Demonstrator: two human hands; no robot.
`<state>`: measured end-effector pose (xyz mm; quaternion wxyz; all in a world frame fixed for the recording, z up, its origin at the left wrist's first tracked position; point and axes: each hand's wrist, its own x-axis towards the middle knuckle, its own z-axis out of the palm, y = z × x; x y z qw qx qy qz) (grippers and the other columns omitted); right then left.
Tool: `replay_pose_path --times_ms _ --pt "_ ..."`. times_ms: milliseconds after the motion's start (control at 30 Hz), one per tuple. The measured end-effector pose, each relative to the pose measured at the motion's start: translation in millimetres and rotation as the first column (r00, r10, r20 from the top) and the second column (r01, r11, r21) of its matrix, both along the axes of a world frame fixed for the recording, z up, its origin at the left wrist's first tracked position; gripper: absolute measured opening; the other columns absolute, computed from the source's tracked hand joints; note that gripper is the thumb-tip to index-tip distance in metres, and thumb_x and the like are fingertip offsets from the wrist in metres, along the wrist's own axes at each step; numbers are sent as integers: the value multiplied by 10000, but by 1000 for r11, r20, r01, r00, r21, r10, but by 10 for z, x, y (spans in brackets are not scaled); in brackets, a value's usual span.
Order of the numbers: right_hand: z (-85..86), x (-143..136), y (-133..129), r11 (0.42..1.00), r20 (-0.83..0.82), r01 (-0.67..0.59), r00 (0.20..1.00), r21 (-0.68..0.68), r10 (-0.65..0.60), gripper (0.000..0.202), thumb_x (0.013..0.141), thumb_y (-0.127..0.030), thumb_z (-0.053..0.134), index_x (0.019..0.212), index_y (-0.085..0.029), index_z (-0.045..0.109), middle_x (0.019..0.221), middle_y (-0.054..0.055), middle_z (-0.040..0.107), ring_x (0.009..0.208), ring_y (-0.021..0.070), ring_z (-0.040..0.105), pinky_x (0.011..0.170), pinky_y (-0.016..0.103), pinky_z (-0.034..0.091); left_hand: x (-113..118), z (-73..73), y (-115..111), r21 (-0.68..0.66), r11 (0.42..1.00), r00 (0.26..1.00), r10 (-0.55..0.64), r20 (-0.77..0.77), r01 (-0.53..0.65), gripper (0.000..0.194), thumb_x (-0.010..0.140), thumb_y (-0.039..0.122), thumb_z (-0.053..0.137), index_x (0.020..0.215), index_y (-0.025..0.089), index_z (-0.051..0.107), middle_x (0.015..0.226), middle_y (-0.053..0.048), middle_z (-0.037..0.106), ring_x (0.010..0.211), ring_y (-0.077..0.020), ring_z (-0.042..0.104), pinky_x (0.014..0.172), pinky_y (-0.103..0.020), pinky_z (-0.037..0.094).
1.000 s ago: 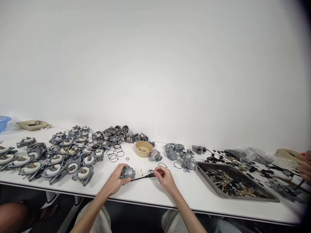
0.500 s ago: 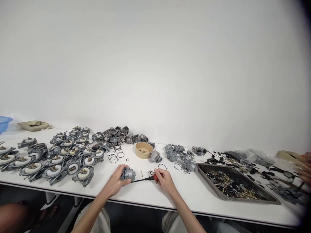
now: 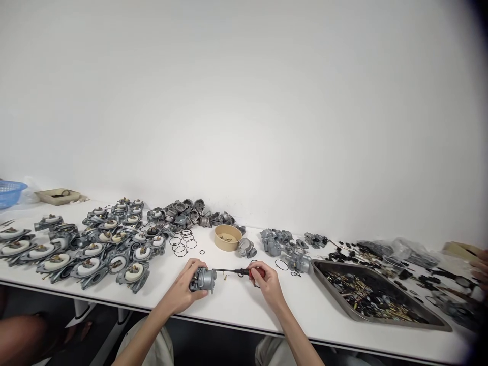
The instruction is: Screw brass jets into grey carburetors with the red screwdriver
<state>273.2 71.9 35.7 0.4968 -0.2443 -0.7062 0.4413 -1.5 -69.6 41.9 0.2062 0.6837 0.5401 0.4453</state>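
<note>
Near the table's front edge my left hand is wrapped round a grey metal carburetor, fingers over its left side. My right hand is closed on the red handle of a screwdriver. The dark shaft lies almost level, pointing left, its tip at the upper right side of the carburetor; whether it touches is too small to tell. A small brass piece lies just below the shaft. Behind are a round tan bowl with small pieces inside and another carburetor.
Many carburetors with white floats cover the left side. Grey metal bowls are heaped behind, black rings before them. To the right stand more carburetors and a metal tray of small parts. A person's hand shows far right.
The screwdriver has risen from the carburetor's lower side to its upper right side and is more level. My right hand has moved slightly right. The view has shifted a little.
</note>
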Motion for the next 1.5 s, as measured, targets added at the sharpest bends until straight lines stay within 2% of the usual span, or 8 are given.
replay_pose_path --times_ms 500,667,700,800,867,967,1267,1500 --pt "12 -44 -35 1000 46 -30 998 -8 30 321 864 -499 687 908 -182 701 742 56 652 636 174 567 606 304 480 -25 -42 34 8 1000 999 -7 -39 7 420 856 355 694 1238 274 538 1284 -88 517 1192 -301 533 1048 -389 409" --pt "65 -28 -76 994 90 7 996 113 -17 312 826 -496 728 910 -196 720 1100 136 668 918 253 646 765 349 537 11 -43 14 43 999 998 30 -62 -27 466 811 221 690 1239 269 512 1289 -90 518 1208 -299 523 1044 -375 406" --pt "73 -22 -72 992 96 5 995 127 -18 315 818 -490 739 933 -197 716 1101 134 665 929 255 645 770 347 537 21 -45 9 52 998 997 37 -70 -34 490 795 196 688 1244 266 504 1288 -93 520 1207 -301 524 1041 -374 409" --pt "86 -9 -39 998 91 7 996 55 -12 353 885 -533 641 940 -186 681 792 63 636 632 176 582 573 291 483 48 -53 -6 64 998 993 34 -109 -27 521 782 168 677 1258 259 483 1304 -105 510 1216 -306 522 1034 -373 415" --pt "93 -5 -22 1000 84 -2 996 27 0 379 915 -551 586 956 -184 669 700 28 582 546 148 509 506 270 423 59 -53 -15 65 998 991 33 -131 -25 502 799 179 668 1259 260 482 1322 -109 497 1229 -309 513 1033 -372 417" --pt "108 -11 -27 999 82 -26 996 28 23 374 877 -527 652 1043 -192 649 736 25 590 555 135 493 503 258 401 66 -41 -27 62 998 990 39 -135 -31 467 821 208 659 1251 264 487 1307 -103 501 1199 -309 529 1020 -374 425" --pt "63 -64 -35 997 40 -12 999 -72 15 376 891 -558 611 978 -193 618 643 -22 525 469 95 403 435 226 306 84 -7 -45 60 998 992 40 -122 -33 458 811 199 656 1232 262 487 1279 -103 507 1165 -312 536 1015 -387 428" --pt "56 -59 -20 996 33 -37 999 -80 40 376 871 -535 660 1018 -192 614 683 -24 527 487 88 390 445 224 306 81 -35 -35 84 995 990 58 -126 -48 464 806 182 652 1237 258 499 1281 -106 513 1182 -316 532 1007 -384 438"
